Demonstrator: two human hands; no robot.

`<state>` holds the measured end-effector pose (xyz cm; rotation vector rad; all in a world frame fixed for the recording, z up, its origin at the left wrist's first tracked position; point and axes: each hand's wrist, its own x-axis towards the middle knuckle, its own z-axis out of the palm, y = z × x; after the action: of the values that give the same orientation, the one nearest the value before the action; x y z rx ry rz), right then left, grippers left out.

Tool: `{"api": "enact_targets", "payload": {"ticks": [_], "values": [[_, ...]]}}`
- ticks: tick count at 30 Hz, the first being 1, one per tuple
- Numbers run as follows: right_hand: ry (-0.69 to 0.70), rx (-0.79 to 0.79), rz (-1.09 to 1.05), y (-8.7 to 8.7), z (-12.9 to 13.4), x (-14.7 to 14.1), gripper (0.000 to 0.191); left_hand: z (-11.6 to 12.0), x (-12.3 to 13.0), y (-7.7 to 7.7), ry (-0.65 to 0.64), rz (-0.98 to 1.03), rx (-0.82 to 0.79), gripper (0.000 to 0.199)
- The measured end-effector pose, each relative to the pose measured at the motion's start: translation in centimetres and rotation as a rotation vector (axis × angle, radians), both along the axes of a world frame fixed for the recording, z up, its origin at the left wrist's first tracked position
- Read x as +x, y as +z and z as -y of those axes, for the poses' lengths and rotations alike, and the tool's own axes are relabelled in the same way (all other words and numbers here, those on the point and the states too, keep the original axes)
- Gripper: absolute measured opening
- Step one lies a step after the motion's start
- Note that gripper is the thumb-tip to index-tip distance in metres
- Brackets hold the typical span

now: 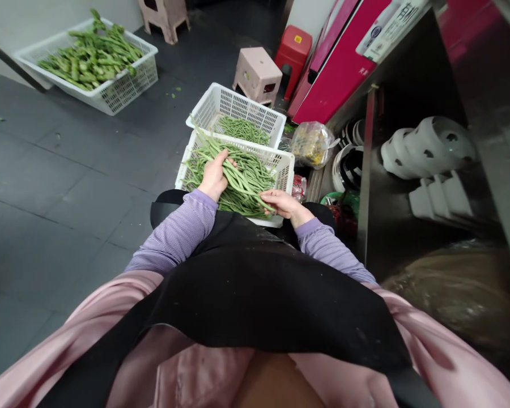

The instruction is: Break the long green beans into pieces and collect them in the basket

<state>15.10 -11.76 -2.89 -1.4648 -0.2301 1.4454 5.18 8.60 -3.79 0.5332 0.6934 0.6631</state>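
A white basket (288, 175) full of long green beans (255, 170) rests at my lap. Above its left half, my left hand (215, 177) is closed around a bundle of green beans, which slants down to the right. At the lower right end of the bundle, my right hand (283, 205) pinches the bean tips between thumb and fingers. Just beyond, a second white basket (274, 122) holds a smaller heap of green beans (244, 130).
A white basket (131, 85) of thick green stalks stands at upper left. Beyond the bean baskets are a pale stool (259, 71) and a red stool (292, 54). Plastic bags (312, 144) and a metal shelf with stacked white containers (429, 147) are on the right.
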Motion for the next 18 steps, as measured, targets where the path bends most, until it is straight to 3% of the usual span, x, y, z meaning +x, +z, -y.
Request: {"api": "enact_targets", "payload": {"ticks": [4, 7, 10, 14, 18], "values": [[-0.075, -0.004, -0.008, 0.2, 0.1, -0.6, 0.018, -0.4, -0.1, 0.0, -0.018, 0.020, 0.003, 0.027], [-0.048, -0.035, 0.122, 0.3, 0.0, -0.8, 0.013, -0.6, -0.5, 0.6, -0.107, 0.058, 0.000, 0.027], [-0.002, -0.012, 0.535, -0.1, -0.6, -1.0, 0.009, -0.5, -0.7, 1.3, -0.172, 0.106, -0.030, 0.028], [0.059, 0.107, 1.165, -1.5, -2.1, -1.7, 0.023, -0.1, -0.7, 1.5, -0.208, 0.122, -0.074, 0.030], [0.118, 0.209, 1.349, -2.8, -3.5, -2.6, 0.037, 0.0, -0.5, 1.2, -0.213, 0.111, -0.101, 0.030]]}}
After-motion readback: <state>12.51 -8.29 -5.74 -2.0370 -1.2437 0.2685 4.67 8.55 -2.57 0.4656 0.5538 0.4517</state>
